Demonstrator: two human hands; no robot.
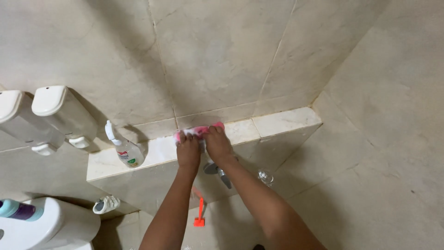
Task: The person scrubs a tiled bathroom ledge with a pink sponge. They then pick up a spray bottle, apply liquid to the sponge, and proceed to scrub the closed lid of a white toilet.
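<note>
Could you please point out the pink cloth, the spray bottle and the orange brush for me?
pink cloth (200,131), head view, on the foamy middle between the hands.
spray bottle (128,153), head view, on its clear body.
orange brush (200,214), head view, on its handle.

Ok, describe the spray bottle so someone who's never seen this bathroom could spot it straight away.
Find the pale marble ledge that runs along the tiled wall. Left of the two hands pressing a pink cloth onto it, the spray bottle stands on the ledge's left part. It is the only clear bottle with a white trigger top, unlike the two white dispensers fixed to the wall further left.
</note>
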